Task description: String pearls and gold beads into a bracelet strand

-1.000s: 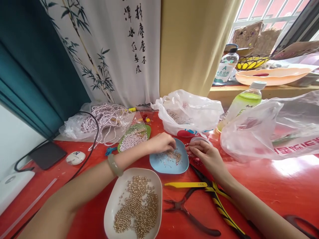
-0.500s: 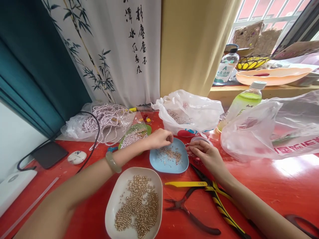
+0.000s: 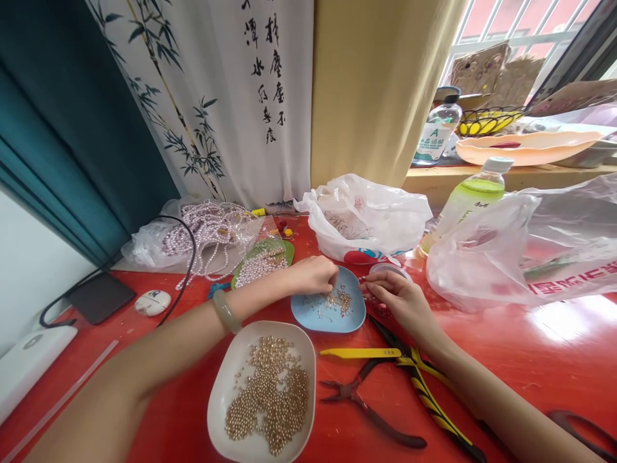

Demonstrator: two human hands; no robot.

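Observation:
Over the blue tray (image 3: 308,321) is my left hand (image 3: 315,275), its fingers pinched and pointing down at small gold findings (image 3: 340,301). Whether anything sits in that pinch is hidden. At the tray's right edge, my right hand (image 3: 396,292) pinches a tiny shiny piece (image 3: 362,279) between thumb and fingertips; its kind is too small to make out. A round clear lid or dish (image 3: 402,270) lies just behind those fingers. Nearer me stands a white tray (image 3: 219,392) of gold beads (image 3: 270,399).
Below my right hand lie yellow tweezers (image 3: 361,353), small pliers (image 3: 371,405) and long black-yellow pliers (image 3: 434,399). Behind are strings of pink beads (image 3: 207,231), a green tray (image 3: 288,249), a white plastic bag (image 3: 366,218), a drink bottle (image 3: 475,193) and another bag (image 3: 486,257).
My left hand has lowered slightly toward the findings in the blue tray. The right hand keeps its pinch in nearly the same place. The view has shifted a little.

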